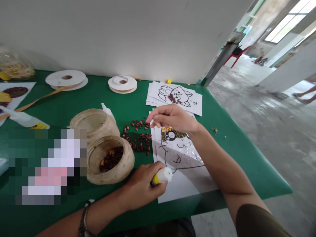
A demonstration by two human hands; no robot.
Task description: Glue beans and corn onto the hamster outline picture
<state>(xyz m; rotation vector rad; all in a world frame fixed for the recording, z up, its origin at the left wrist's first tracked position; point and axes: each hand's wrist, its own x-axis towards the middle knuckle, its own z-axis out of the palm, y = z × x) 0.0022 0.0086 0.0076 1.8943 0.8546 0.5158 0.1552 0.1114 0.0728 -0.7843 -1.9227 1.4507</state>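
Gripping glue bottle (pixel 161 176) in left hand (pixel 148 184), near cat drawing (pixel 182 152). Holding right hand (pixel 172 118) curled by red beans (pixel 142 137) on green tabletop (pixel 120 108); can't tell if pinching any.

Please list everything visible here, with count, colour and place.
Table: 1, green, centre
Lower drawing: 1, white, centre right
Upper drawing: 1, white, atop other sheets
Left sheet: 1, white, left edge
Loose beans: many, dark red, centre
Round jars: 2, tan, left of beans
Spools: 2, white, far side
Ribbon: 1, orange, far left
Lying bottle: 1, white and yellow, left
Clear jar: 1, transparent, far left
Cap: 1, yellow, far side
Wall: 1, grey, behind
Floor: 1, grey, right
Chair: 1, red, background
Window: 1, white, background
Pixelated patch: 1, mixed, left
Another person's limbs: count unclear, bare, right edge
Held bottle: 1, white and yellow, lower centre
Left hand: 1, bare, around held bottle
Right hand: 1, bare, over lower drawing
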